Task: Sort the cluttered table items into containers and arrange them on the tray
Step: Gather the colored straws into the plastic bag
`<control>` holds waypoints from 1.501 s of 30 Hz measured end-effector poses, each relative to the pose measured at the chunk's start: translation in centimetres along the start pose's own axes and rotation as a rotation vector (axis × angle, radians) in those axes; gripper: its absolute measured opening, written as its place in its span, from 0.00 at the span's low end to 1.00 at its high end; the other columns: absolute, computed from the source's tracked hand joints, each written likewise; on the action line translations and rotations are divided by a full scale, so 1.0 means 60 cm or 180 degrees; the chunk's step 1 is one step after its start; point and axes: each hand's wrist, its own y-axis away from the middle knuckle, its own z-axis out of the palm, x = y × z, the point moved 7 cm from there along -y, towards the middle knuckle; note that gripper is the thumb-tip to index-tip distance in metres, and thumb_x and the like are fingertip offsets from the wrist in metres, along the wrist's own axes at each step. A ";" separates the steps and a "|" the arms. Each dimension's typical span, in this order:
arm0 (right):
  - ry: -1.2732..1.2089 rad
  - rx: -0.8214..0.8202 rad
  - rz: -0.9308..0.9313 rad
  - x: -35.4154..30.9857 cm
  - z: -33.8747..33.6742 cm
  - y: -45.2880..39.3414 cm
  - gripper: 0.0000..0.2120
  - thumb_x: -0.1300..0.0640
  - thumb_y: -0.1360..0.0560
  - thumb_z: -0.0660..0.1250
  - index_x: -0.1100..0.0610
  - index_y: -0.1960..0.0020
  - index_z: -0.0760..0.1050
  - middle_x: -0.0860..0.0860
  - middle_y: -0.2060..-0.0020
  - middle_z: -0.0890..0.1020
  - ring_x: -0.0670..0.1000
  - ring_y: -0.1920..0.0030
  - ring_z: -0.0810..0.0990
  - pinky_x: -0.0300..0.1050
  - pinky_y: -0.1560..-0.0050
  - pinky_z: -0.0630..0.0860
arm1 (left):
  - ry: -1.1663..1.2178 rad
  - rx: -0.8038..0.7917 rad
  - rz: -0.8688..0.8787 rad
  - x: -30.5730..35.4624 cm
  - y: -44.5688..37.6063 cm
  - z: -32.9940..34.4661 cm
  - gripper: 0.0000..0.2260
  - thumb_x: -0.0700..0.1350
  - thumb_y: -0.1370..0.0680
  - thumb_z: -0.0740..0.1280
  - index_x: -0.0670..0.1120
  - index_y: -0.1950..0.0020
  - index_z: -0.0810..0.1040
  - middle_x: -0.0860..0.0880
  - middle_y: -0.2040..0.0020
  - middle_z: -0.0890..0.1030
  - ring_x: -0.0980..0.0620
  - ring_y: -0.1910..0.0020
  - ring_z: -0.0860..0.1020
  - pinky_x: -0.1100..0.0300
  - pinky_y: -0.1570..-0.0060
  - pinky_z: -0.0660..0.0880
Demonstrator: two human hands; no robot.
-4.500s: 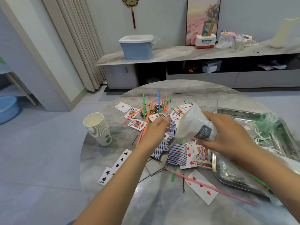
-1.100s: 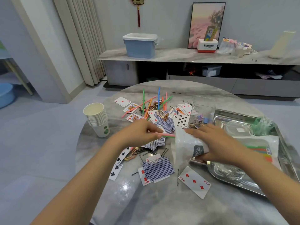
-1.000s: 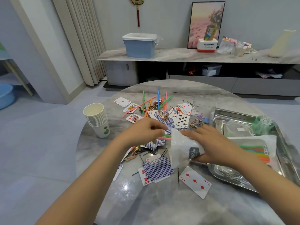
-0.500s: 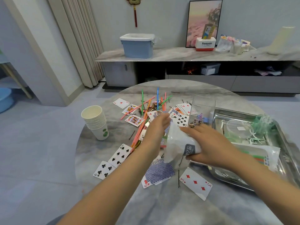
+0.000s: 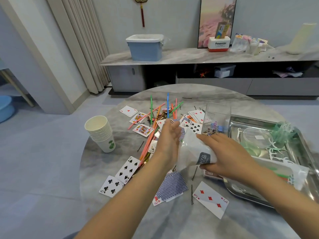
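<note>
Head view: the white plastic bag [image 5: 195, 150] sits at the centre, held above the surface [image 5: 172, 221] just left of the metal tray [image 5: 241, 192], its mouth turned toward the clutter. The right hand [image 5: 227, 157] grips it round the middle, fingers curled over the grey label, probably to keep the opening steady and aimed at the pile so things can be fed in sideways. The left hand [image 5: 170, 138] is at the bag's mouth with fingers loosely extended, palm facing the bag; whether it holds anything I cannot tell. Beyond it lie the coloured straws [image 5: 151, 133], fanned across scattered playing cards [image 5: 143, 130], with hairpins [image 5: 192, 194] among them. A clear plastic box [image 5: 217, 116] with small bits inside stands beside the tray's far-left corner. A stack of paper cups [image 5: 101, 133] stands apart at the left edge, out of the way of the sorting.
</note>
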 end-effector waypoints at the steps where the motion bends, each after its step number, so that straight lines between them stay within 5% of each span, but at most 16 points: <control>1: 0.0005 -0.0012 0.0019 0.004 -0.001 0.001 0.42 0.37 0.32 0.67 0.45 0.25 0.52 0.43 0.34 0.68 0.47 0.34 0.64 0.40 0.37 0.62 | -0.0128 0.0074 0.0079 0.009 -0.005 -0.010 0.24 0.57 0.18 0.47 0.45 0.32 0.71 0.43 0.30 0.69 0.46 0.29 0.66 0.49 0.28 0.59; 3: 0.0060 -0.0045 0.0047 0.009 -0.001 0.003 0.42 0.36 0.31 0.67 0.45 0.25 0.50 0.42 0.33 0.67 0.46 0.34 0.64 0.39 0.37 0.61 | -0.0812 0.0297 0.0279 0.028 -0.016 -0.042 0.20 0.54 0.17 0.50 0.46 0.33 0.72 0.47 0.32 0.72 0.50 0.33 0.70 0.53 0.33 0.62; 7: 0.0075 -0.0088 0.0072 0.011 0.003 -0.003 0.42 0.36 0.31 0.66 0.45 0.24 0.49 0.42 0.33 0.66 0.46 0.34 0.63 0.39 0.37 0.61 | -0.2601 0.0999 0.0424 0.029 -0.056 -0.133 0.15 0.39 0.21 0.57 0.46 0.36 0.75 0.50 0.41 0.77 0.57 0.62 0.74 0.63 0.61 0.72; 12: 0.0029 -0.0130 0.0065 0.009 0.009 -0.013 0.43 0.36 0.31 0.66 0.44 0.24 0.48 0.42 0.34 0.66 0.47 0.34 0.63 0.39 0.36 0.60 | -0.3695 0.1400 0.0255 -0.006 -0.122 -0.215 0.14 0.42 0.25 0.60 0.46 0.42 0.80 0.44 0.46 0.81 0.43 0.50 0.79 0.49 0.48 0.77; 18: 0.0022 -0.0171 0.0092 0.020 0.014 -0.020 0.42 0.36 0.31 0.66 0.43 0.24 0.47 0.40 0.32 0.64 0.45 0.32 0.62 0.37 0.35 0.59 | -0.4315 0.1044 0.0117 -0.013 -0.163 -0.212 0.12 0.54 0.27 0.68 0.46 0.54 0.75 0.46 0.54 0.77 0.45 0.52 0.77 0.53 0.54 0.75; 22: 0.0066 -0.0225 0.0129 0.023 0.018 -0.021 0.42 0.35 0.30 0.65 0.43 0.24 0.46 0.40 0.31 0.63 0.45 0.32 0.61 0.37 0.35 0.58 | -0.4486 0.0691 -0.0344 -0.018 -0.169 -0.189 0.11 0.49 0.23 0.66 0.42 0.52 0.72 0.47 0.59 0.73 0.48 0.60 0.73 0.59 0.67 0.67; 26: 0.0069 -0.0272 0.0126 0.022 0.022 -0.019 0.42 0.36 0.29 0.64 0.43 0.24 0.45 0.40 0.33 0.65 0.45 0.33 0.61 0.36 0.37 0.58 | -0.4865 0.0424 -0.0682 -0.023 -0.165 -0.183 0.09 0.40 0.21 0.59 0.43 0.62 0.66 0.49 0.65 0.68 0.52 0.67 0.67 0.63 0.73 0.62; 29: 0.0051 -0.0246 0.0125 0.024 0.020 -0.017 0.42 0.35 0.30 0.64 0.43 0.24 0.45 0.40 0.32 0.64 0.44 0.33 0.61 0.36 0.37 0.58 | -0.5084 0.0267 -0.0744 -0.012 -0.155 -0.180 0.06 0.37 0.23 0.57 0.38 0.55 0.73 0.45 0.60 0.72 0.53 0.68 0.66 0.63 0.73 0.61; 32: 0.0009 -0.0230 0.0156 0.029 0.019 -0.016 0.42 0.35 0.30 0.64 0.43 0.24 0.47 0.40 0.33 0.66 0.45 0.33 0.62 0.36 0.37 0.59 | -0.5170 0.0236 -0.0793 -0.007 -0.153 -0.184 0.11 0.36 0.23 0.58 0.41 0.66 0.66 0.46 0.67 0.68 0.53 0.73 0.63 0.64 0.76 0.60; 35: 0.0004 -0.0263 0.0146 0.028 0.021 -0.015 0.42 0.35 0.30 0.65 0.43 0.24 0.47 0.41 0.33 0.66 0.46 0.33 0.62 0.37 0.38 0.60 | -0.4750 0.0311 -0.0678 -0.009 -0.155 -0.186 0.08 0.45 0.23 0.65 0.42 0.56 0.69 0.48 0.62 0.71 0.53 0.67 0.69 0.62 0.71 0.64; 39: 0.0011 -0.0252 0.0159 0.030 0.022 -0.016 0.42 0.35 0.31 0.65 0.43 0.25 0.47 0.40 0.34 0.66 0.45 0.34 0.62 0.36 0.38 0.60 | -0.4769 0.0220 -0.0333 -0.013 -0.152 -0.170 0.34 0.52 0.30 0.74 0.44 0.30 0.62 0.44 0.37 0.70 0.46 0.42 0.71 0.57 0.50 0.71; 42: 0.0032 -0.0252 0.0137 0.030 0.023 -0.016 0.41 0.36 0.30 0.65 0.43 0.24 0.48 0.41 0.33 0.67 0.45 0.34 0.63 0.36 0.38 0.60 | -0.5380 0.0267 0.0548 -0.010 -0.147 -0.133 0.32 0.57 0.30 0.72 0.50 0.30 0.66 0.46 0.33 0.64 0.46 0.31 0.60 0.50 0.34 0.59; 45: 0.0001 -0.0264 0.0154 0.031 0.023 -0.016 0.41 0.36 0.30 0.65 0.43 0.24 0.48 0.41 0.33 0.67 0.45 0.33 0.63 0.37 0.37 0.59 | -0.5538 -0.0018 0.0487 -0.043 -0.141 -0.109 0.28 0.59 0.26 0.67 0.47 0.31 0.68 0.45 0.33 0.67 0.45 0.31 0.62 0.48 0.32 0.58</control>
